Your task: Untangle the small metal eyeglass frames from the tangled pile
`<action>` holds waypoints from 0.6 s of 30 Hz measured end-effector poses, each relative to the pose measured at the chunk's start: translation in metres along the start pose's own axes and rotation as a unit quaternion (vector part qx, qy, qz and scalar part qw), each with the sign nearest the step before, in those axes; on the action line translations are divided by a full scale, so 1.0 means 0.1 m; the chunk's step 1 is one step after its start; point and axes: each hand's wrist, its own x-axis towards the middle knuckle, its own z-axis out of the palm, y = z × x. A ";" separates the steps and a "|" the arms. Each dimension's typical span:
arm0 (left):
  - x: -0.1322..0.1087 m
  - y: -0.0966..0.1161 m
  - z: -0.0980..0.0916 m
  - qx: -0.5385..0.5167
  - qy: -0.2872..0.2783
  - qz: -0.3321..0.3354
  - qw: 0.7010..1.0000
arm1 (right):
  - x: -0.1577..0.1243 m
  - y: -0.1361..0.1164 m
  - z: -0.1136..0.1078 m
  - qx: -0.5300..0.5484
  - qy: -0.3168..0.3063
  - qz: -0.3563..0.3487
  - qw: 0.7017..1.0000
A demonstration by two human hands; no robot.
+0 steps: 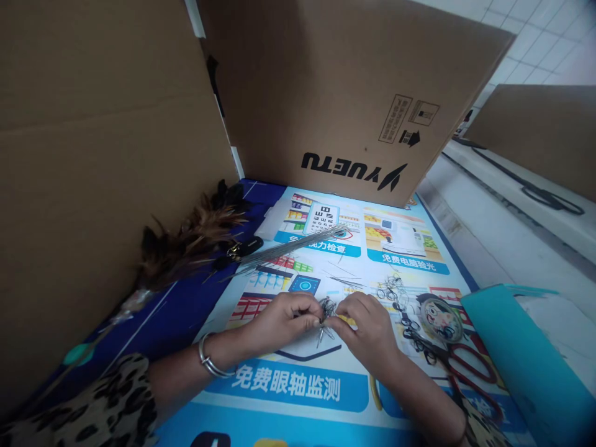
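My left hand (291, 320) pinches a small cluster of looped silvery wire (328, 305), thumb against the bent forefinger. From the other side, my right hand (367, 326) has its thumb and fingertips closed at the same cluster. Thin wire loops stick out above and below the fingertips; the exact grip points are partly hidden. Beyond the hands lies a long bundle of straight thin wires (298, 243). Several loose wires (344, 280) lie nearer. To the right are small wire rings (390, 288) and dark ring-shaped pieces (410, 324).
Red-handled scissors (472, 363) and a round clear container (440, 318) lie right of my right hand. A teal folder (521, 341) lies at the right edge. Brown feathers (186, 239) and a black key fob (250, 246) are on the left. Cardboard panels (344, 93) stand behind and left.
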 end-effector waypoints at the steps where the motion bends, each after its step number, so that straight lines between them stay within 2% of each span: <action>1: 0.00 0.00 0.00 0.006 -0.003 0.000 1.000 | 0.00 0.01 0.00 0.002 -0.001 0.006 1.000; 5: -0.01 0.01 -0.01 0.012 -0.007 -0.011 1.000 | 0.02 0.03 0.01 0.047 -0.020 0.063 0.997; 9: -0.02 -0.01 0.01 -0.036 -0.017 -0.035 0.999 | 0.06 0.01 -0.01 0.123 -0.052 0.141 0.981; 11: -0.02 -0.02 0.03 -0.048 -0.010 -0.047 0.998 | 0.08 -0.02 -0.02 0.154 -0.067 0.158 0.973; 14: -0.01 -0.02 0.06 -0.034 0.014 -0.052 0.998 | 0.08 -0.07 -0.02 0.163 -0.054 0.139 0.975; 18: -0.01 0.01 0.09 0.017 0.060 -0.026 0.998 | 0.04 -0.14 0.00 0.132 -0.005 0.047 0.990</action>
